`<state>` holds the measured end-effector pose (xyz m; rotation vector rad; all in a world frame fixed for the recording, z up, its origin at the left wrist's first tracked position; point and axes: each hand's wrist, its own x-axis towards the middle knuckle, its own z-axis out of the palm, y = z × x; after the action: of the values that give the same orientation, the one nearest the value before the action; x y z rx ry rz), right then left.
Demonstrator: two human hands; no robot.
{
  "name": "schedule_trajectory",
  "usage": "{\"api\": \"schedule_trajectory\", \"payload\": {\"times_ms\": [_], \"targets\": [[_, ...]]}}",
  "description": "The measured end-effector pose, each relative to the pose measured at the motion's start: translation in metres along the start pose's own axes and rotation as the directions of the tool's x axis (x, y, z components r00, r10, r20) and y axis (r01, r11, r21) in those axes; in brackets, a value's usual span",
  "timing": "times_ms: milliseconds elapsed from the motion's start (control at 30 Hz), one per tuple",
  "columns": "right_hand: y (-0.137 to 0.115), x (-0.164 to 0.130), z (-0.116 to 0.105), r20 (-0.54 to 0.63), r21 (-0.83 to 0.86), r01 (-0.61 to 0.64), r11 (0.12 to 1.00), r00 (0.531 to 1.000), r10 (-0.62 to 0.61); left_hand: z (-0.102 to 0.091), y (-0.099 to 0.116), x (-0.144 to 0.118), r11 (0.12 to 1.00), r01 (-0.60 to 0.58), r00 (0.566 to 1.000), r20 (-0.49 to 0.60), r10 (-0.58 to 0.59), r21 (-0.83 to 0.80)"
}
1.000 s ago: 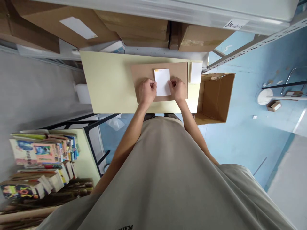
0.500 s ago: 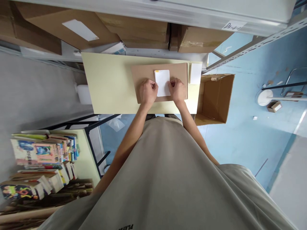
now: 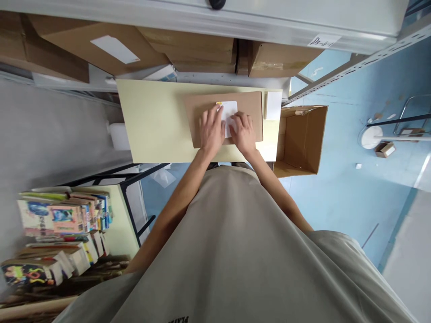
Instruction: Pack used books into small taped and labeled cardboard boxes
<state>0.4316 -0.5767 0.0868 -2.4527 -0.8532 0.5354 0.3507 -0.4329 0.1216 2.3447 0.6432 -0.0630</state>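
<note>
A brown cardboard package [image 3: 249, 101] lies flat on a pale yellow tabletop [image 3: 155, 121]. On its upper face is a white label [image 3: 230, 107] with a small yellow mark at its top left corner. My left hand [image 3: 212, 130] rests over the label's left edge, palm down, fingers extended. From the other side my right hand [image 3: 243, 132] covers the label's right part, its fingers spread and slightly bent. Both hands partly hide the label. Just right of the package sits a stack of white labels or paper [image 3: 273, 105].
An open cardboard box [image 3: 301, 141] stands right of the table. Behind it, a metal shelf [image 3: 269, 29] holds several brown cartons [image 3: 202, 49]. Several books [image 3: 63, 215] are piled on a second table at lower left. A white bin [image 3: 119, 137] is beyond the table's left end.
Both hands have let go of the label's side edges. The fingers have opened out and now lie on the label and package, closer together.
</note>
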Motion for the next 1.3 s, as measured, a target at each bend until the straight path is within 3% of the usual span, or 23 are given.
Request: {"api": "schedule_trajectory", "payload": {"times_ms": [100, 200, 600, 800, 967, 1167, 1300], "targets": [[-0.002, 0.003, 0.004, 0.058, -0.086, 0.141, 0.986, 0.989, -0.136, -0.001, 0.006, 0.002, 0.992, -0.119, 0.988, 0.101, 0.114, 0.036], [0.003, 0.008, 0.006, 0.082, -0.099, 0.202, 0.974, 0.978, -0.194, -0.002, 0.002, 0.003, 0.987, -0.148, 0.982, 0.131, 0.139, 0.058], [0.001, 0.013, 0.003, 0.046, -0.083, 0.148, 0.985, 0.988, -0.145, -0.004, -0.027, -0.018, 0.984, -0.151, 0.977, 0.162, 0.136, 0.089], [0.002, 0.023, 0.004, 0.026, -0.099, 0.151, 0.984, 0.989, -0.149, -0.008, -0.028, 0.000, 0.976, -0.205, 0.964, 0.186, 0.189, 0.072], [0.001, 0.006, -0.006, 0.075, -0.112, 0.159, 0.981, 0.986, -0.151, -0.012, -0.030, 0.012, 0.975, -0.218, 0.960, 0.191, 0.207, 0.040], [0.002, -0.036, -0.008, 0.151, -0.126, 0.202, 0.971, 0.972, -0.183, -0.007, -0.027, 0.000, 0.981, -0.181, 0.968, 0.189, 0.164, 0.076], [0.003, -0.047, -0.008, 0.186, -0.123, 0.228, 0.966, 0.961, -0.203, -0.006, -0.025, -0.010, 0.982, -0.165, 0.970, 0.194, 0.146, 0.087]]}}
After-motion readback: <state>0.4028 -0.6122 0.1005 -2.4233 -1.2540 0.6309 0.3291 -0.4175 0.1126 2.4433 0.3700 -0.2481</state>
